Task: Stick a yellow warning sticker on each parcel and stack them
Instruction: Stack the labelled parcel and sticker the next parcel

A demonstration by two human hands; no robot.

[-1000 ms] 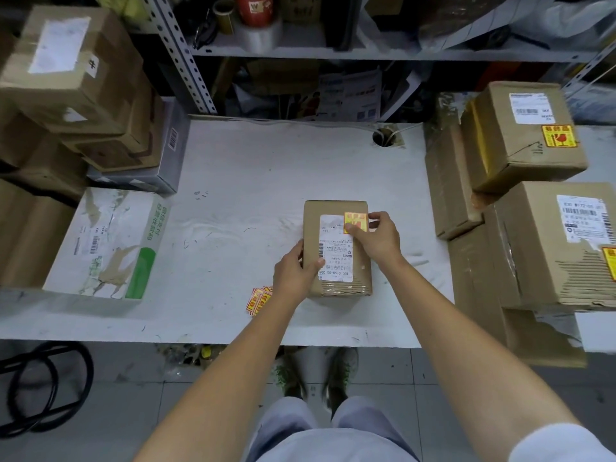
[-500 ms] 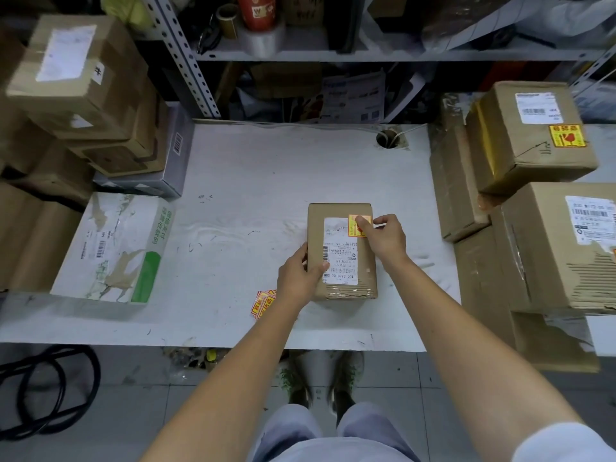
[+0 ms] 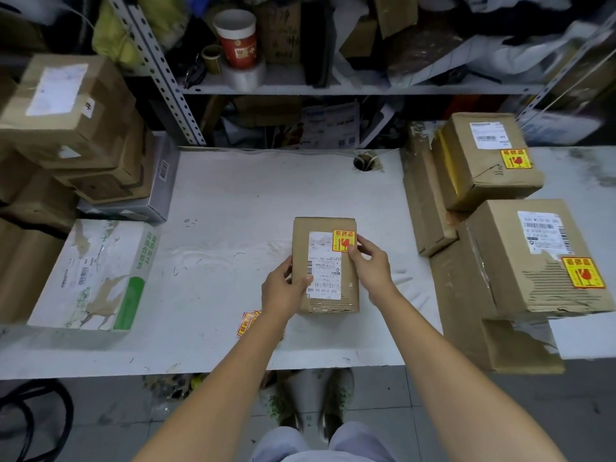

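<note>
A small brown parcel (image 3: 325,265) with a white label lies in the middle of the white table (image 3: 233,201). A yellow warning sticker (image 3: 343,241) sits flat on its upper right corner. My left hand (image 3: 285,288) grips the parcel's left edge, thumb on the label. My right hand (image 3: 370,261) presses its thumb on the sticker's lower right corner, its fingers lying loose beside the parcel's right edge. A small pile of spare stickers (image 3: 248,323) lies by my left wrist.
Two stickered parcels (image 3: 486,161) (image 3: 546,258) top the cardboard stacks on the right. At the left stand a stack of brown boxes (image 3: 66,105) and a flat white-and-green parcel (image 3: 96,275). A cable hole (image 3: 365,161) is at the table's back; a cluttered shelf with a red cup (image 3: 236,38) is behind.
My right hand has slid down and right off the sticker, which now shows almost whole and flat on the parcel. My left hand keeps its hold.
</note>
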